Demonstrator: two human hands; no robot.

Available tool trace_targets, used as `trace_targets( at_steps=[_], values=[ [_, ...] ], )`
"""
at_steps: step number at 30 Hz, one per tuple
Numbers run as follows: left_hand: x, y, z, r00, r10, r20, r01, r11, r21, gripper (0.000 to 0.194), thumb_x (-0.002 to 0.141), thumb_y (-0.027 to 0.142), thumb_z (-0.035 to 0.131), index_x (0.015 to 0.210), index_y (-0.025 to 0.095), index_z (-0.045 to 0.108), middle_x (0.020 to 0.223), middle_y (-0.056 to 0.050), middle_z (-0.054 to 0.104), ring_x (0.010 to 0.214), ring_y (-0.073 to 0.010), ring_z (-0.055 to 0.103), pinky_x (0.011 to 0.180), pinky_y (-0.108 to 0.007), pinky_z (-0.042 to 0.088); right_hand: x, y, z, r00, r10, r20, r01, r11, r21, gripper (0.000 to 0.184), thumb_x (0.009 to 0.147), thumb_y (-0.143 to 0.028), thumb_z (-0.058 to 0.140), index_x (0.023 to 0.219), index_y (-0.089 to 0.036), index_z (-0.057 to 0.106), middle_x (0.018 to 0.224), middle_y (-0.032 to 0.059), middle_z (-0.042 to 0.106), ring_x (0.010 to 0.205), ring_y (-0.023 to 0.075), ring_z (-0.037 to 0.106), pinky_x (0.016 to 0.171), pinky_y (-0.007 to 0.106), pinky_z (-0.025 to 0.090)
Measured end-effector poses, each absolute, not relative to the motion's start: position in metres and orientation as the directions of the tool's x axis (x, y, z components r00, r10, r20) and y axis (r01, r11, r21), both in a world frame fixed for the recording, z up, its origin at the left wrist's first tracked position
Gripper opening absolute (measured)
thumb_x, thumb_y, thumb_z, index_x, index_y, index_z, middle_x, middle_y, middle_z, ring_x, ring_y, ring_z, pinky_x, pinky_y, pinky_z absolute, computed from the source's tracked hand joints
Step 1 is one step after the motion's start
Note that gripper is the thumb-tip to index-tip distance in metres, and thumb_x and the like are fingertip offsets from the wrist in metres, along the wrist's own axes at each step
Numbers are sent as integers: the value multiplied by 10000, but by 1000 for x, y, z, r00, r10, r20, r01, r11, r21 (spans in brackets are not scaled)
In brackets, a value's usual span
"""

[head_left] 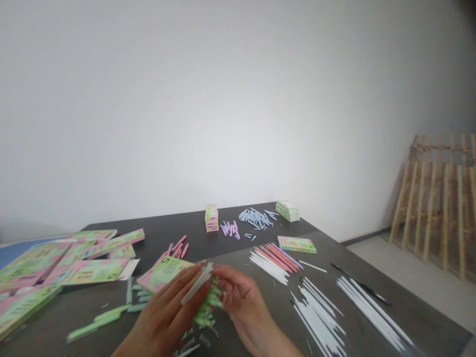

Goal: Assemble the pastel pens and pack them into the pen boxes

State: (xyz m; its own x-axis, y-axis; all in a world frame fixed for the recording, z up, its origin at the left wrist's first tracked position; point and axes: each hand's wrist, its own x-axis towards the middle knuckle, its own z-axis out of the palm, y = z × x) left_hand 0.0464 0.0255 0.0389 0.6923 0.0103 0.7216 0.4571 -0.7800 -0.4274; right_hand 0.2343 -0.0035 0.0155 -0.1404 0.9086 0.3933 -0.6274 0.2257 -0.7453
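Note:
My left hand (pixel 169 307) is closed round a flat pink and green cardboard box (pixel 167 272). A white strip (pixel 197 285), apparently the box's end flap, sticks up across those fingers. At the same end, my right hand (pixel 241 295) has its fingers curled in a pinch at the flap; the fingertips are partly hidden. Beneath and between the hands lies a heap of small light green pieces (pixel 204 315). Grey-green pen caps or barrels (pixel 137 300) and longer light green pens (pixel 97 322) lie left of my left hand.
Flattened or stacked boxes (pixel 40 263) cover the table's left. Pink barrels (pixel 180 248), purple pieces (pixel 230 229), blue pieces (pixel 256 218) and box stacks (pixel 211 218) stand farther back. White pen refills (pixel 318 317) and a black pen (pixel 364 287) lie right. Wooden racks (pixel 439 208) lean by the wall.

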Motion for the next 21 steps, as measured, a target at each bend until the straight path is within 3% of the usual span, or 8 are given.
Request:
trace_targets(
  at_steps=[3,9,15,18,21],
  values=[
    [46,25,40,706,20,708,442,-794,-419,486,943,101,383,1428,134,377,1243,-121,657,1306,-227,468,1062,-367,427,234,-1,14,-205,893,401,-650,182,-738,630,520,-392,907,1102,-255,706,1045,50,681,973,212,587,836,298,451],
    [52,21,45,709,8,706,420,-808,-412,472,957,116,385,1427,148,381,1230,-116,665,1293,-205,483,1063,-327,423,231,3,6,-136,918,374,-654,200,-729,409,593,-227,875,973,-233,725,898,19,698,798,156,614,646,226,460],
    [56,22,41,732,5,682,392,-821,-415,453,974,153,386,1427,164,379,1193,-102,685,1307,-196,466,1069,-336,421,225,1,12,-52,924,378,-640,260,-723,309,587,-158,870,819,-232,680,834,-23,684,790,125,594,688,209,453],
    [55,23,38,729,10,684,385,-832,-398,479,965,128,389,1442,151,350,1213,-116,672,1308,-202,464,1062,-342,428,227,-3,16,-84,918,387,-656,241,-715,341,592,-197,874,866,-237,676,851,-17,667,778,127,576,663,212,449],
    [54,23,39,715,11,699,391,-835,-387,487,955,101,383,1439,140,352,1240,-126,657,1298,-210,478,1051,-349,442,231,-6,20,-136,907,398,-682,206,-702,308,670,-342,828,919,-209,705,890,23,656,786,142,571,653,227,443]
  ],
)
